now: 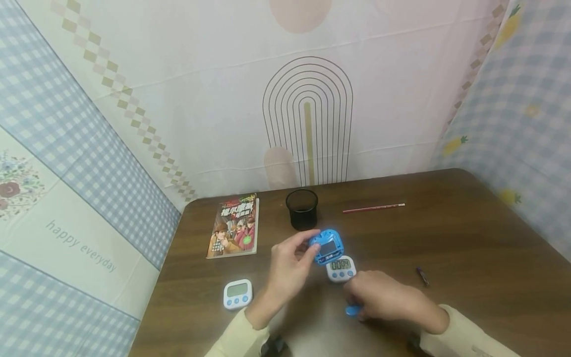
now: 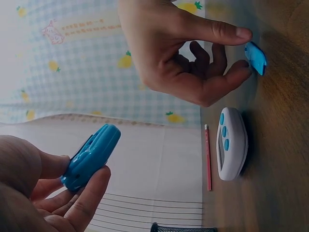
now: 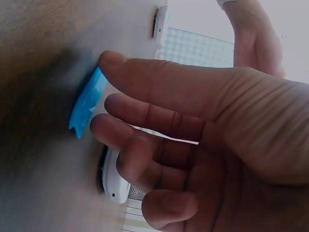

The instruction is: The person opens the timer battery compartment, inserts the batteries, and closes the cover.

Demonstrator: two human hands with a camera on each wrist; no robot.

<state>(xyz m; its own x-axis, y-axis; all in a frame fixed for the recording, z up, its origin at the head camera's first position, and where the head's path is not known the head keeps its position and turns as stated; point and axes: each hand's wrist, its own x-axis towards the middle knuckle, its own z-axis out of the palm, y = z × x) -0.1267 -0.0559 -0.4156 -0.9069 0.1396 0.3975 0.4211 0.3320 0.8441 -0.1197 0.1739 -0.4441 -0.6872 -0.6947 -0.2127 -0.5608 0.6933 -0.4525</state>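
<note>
My left hand holds a blue digital timer between thumb and fingers, raised above the table with its grey window visible. Lower and to the right, close over the tabletop, my right hand has its thumb and index fingertips at opposite ends of a small, thin blue plastic piece. That piece is tilted, and its outer end shows below the hand in the head view. Just beyond the right hand lies a white timer with blue buttons, its display lit with digits. The held timer overlaps its top edge in the head view.
Another white timer with a blank display lies left of my left forearm. Farther back are a comic-style book, a black mesh pen cup and a red pencil. A small dark pen-like item lies at right.
</note>
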